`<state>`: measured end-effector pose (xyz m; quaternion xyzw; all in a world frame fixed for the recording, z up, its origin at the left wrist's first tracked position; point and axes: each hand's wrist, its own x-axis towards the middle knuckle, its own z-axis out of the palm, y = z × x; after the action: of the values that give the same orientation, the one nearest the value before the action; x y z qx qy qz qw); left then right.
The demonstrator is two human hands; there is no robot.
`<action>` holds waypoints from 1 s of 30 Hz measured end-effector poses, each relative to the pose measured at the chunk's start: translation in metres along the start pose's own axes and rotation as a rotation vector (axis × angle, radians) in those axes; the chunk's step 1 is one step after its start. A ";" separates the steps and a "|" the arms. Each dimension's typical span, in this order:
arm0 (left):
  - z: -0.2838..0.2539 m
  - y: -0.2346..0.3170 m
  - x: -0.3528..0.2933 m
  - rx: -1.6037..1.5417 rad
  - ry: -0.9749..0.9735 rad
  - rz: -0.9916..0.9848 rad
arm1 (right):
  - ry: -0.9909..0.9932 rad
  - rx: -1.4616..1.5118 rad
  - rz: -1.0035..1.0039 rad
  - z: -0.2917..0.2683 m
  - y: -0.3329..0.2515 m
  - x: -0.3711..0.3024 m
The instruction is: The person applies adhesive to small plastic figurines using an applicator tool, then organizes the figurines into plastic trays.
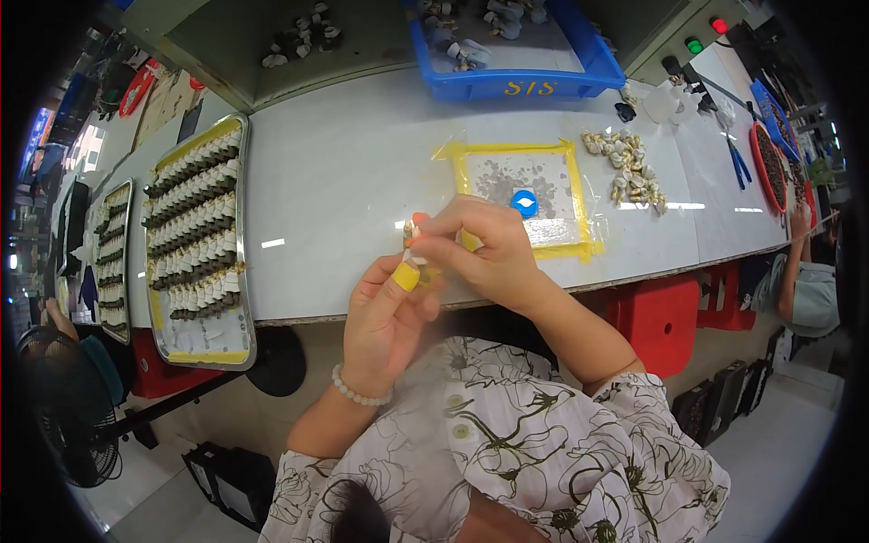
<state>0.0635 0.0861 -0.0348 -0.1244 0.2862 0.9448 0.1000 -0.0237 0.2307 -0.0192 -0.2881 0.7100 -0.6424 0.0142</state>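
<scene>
My left hand (385, 303), with yellow tape on its thumb, pinches a small white piece (414, 259) near the table's front edge. Closed on the same piece from the right is my right hand (489, 246), with orange covers on its fingertips. The fingers hide most of the piece, so its exact kind is unclear. Just beyond the right hand, a round blue cap (524, 204) with a white centre sits inside a yellow-taped square (577, 185) with grey stains. A loose pile of small white and gold figurine-like pieces (626, 167) lies right of the square.
On the left, a metal tray (239, 299) holds rows of white pieces with dark ends; a second tray (114, 262) stands beyond it. A blue bin (534, 88) stands at the back. Blue-handled pliers (739, 165) lie right. A red stool (654, 326) is under the table.
</scene>
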 end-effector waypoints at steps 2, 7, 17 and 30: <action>-0.002 0.003 -0.003 0.000 0.035 0.009 | -0.050 -0.243 -0.201 -0.004 0.001 0.001; 0.002 0.005 -0.006 -0.052 0.111 -0.019 | 0.354 0.336 0.181 -0.010 0.001 -0.003; 0.010 0.002 -0.004 0.582 0.146 0.335 | -0.114 -0.312 -0.210 -0.002 -0.015 0.005; -0.019 0.016 -0.003 0.274 0.050 0.153 | 0.406 0.615 0.375 -0.013 -0.003 -0.006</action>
<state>0.0656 0.0619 -0.0411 -0.1110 0.4232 0.8984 0.0368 -0.0228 0.2446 -0.0167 -0.0038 0.5134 -0.8548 0.0761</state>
